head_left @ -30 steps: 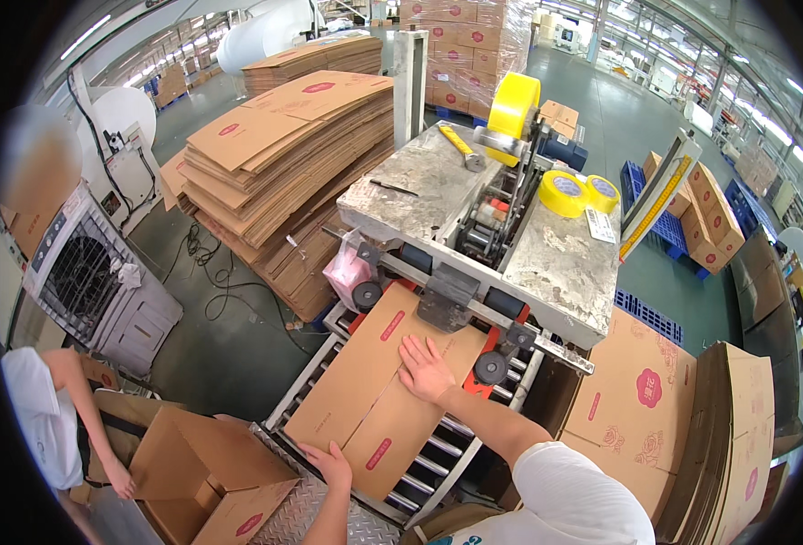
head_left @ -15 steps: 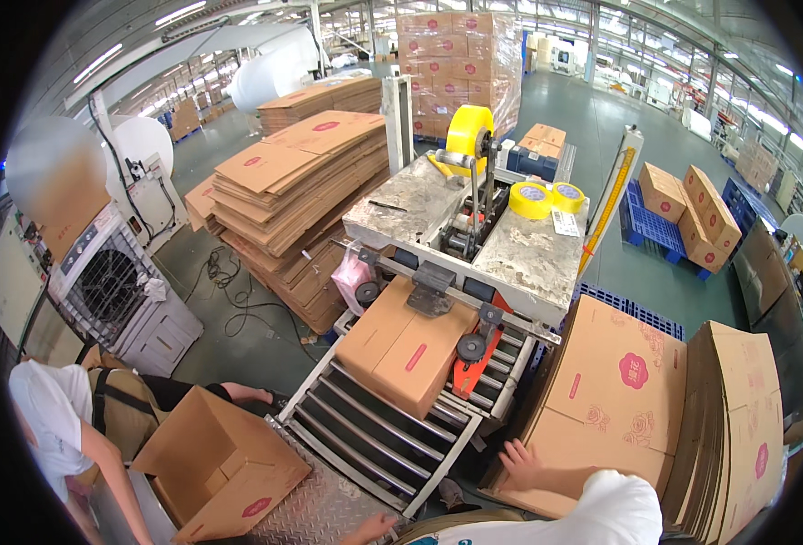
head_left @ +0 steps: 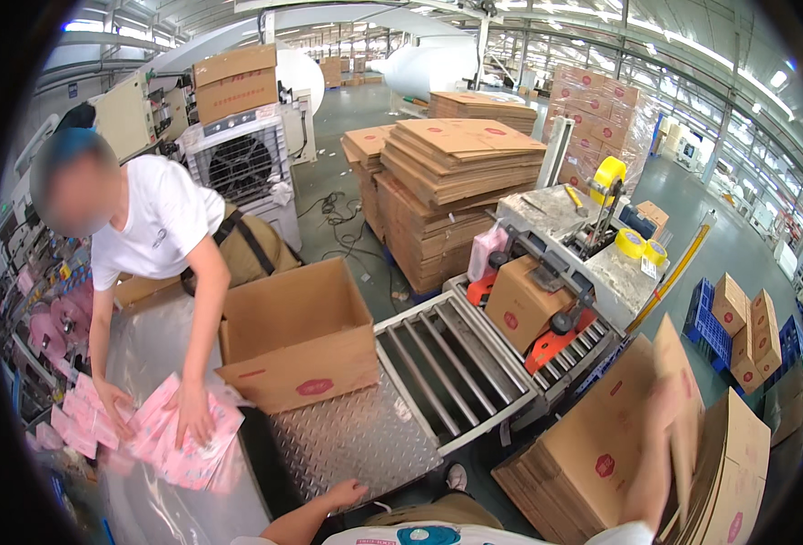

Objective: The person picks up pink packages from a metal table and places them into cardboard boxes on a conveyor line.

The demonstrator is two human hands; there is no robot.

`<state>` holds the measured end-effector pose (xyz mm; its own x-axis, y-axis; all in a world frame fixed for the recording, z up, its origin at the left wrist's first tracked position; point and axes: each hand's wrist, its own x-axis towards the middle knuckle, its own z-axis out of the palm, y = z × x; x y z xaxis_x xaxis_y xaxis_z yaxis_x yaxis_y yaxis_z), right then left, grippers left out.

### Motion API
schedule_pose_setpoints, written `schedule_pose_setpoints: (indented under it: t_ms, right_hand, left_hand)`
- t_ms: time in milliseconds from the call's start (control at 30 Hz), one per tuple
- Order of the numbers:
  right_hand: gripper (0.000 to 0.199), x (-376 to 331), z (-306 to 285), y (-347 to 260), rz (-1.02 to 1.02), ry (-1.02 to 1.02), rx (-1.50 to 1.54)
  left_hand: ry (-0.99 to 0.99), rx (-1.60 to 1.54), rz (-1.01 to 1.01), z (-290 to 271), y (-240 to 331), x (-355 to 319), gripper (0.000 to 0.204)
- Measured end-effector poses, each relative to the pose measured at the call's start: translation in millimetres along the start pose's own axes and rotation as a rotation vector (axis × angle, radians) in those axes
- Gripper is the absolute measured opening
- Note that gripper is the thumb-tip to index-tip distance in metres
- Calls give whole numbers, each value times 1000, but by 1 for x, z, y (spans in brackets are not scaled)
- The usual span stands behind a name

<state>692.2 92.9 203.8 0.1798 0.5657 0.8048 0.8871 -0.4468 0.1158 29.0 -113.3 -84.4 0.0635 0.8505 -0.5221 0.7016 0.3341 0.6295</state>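
My right hand (head_left: 663,400), somewhat blurred, grips a flat cardboard carton (head_left: 679,381) that stands tilted up over the stack of folded cartons (head_left: 592,436) at my right. Its fingers are partly smeared by motion. My left hand (head_left: 345,493) is closed in a loose fist above the near edge of the diamond-patterned metal plate (head_left: 356,436), with nothing visible in it. An open brown box (head_left: 301,363) rests at the far left of that plate. Beyond the rollers, a carton (head_left: 521,304) sits inside the tape machine (head_left: 592,236).
Beside the open box, a co-worker (head_left: 165,218) leans over a table (head_left: 161,341) with both hands on pink packets (head_left: 183,445). Metal rollers (head_left: 447,363) link the plate and tape machine. Another flat-carton stack (head_left: 456,182) stands behind; a blue pallet (head_left: 714,318) holds boxes at right.
My view has swung left, bringing the co-worker and pink packets in. My right hand has gone from resting on the stack to raising a flat carton. The carton has moved deeper into the tape machine.
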Motion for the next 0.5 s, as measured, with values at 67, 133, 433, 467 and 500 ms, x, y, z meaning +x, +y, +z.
schedule_pose_setpoints:
  t_ms: [67,133,433,467,500]
  right_hand:
    - [18,104,-83,21,237,-65,-2]
    - [29,163,-156,47,140,344,85]
    - [40,156,-417,-18,-493,826,427]
    - [42,153,-439,-69,-709,861,717]
    - [47,150,-453,-109,-929,886,1017]
  left_hand:
    - [16,-46,-28,-12,7,-36,55]
    - [-4,-185,-126,-35,44,-61,54]
    - [328,-401,502,-119,191,-107,55]
    - [451,-389,571,-134,203,-117,61]
    - [576,-379,634,-148,210,-127,67]
